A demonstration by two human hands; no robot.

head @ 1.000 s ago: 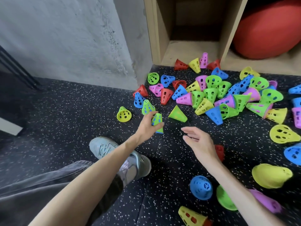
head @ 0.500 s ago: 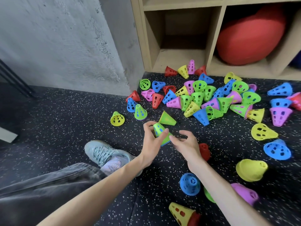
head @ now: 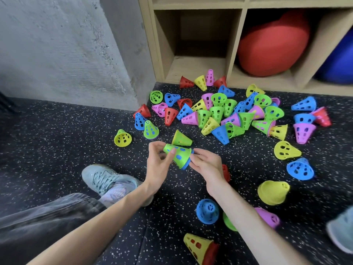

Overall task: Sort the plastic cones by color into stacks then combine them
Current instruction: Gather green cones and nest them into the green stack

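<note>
Barely started — left hand (head: 159, 165) pinches the narrow end of a green perforated plastic cone (head: 178, 155) nested over a blue one at frame centre, right hand (head: 205, 163) pinches its wide rim. Mixed-colour cone pile (head: 219, 113) upper right lies unsorted — no colour stacks visible.

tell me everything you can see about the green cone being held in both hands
The green cone is glossy plastic, perforated with rounded holes through which blue shows. It sits nested over a blue cone, whose rim peeks out at the wide end. It lies tilted, narrow tip toward the left hand, which pinches that end, while the right hand grips the wide rim. It is held above the speckled black floor.
</note>
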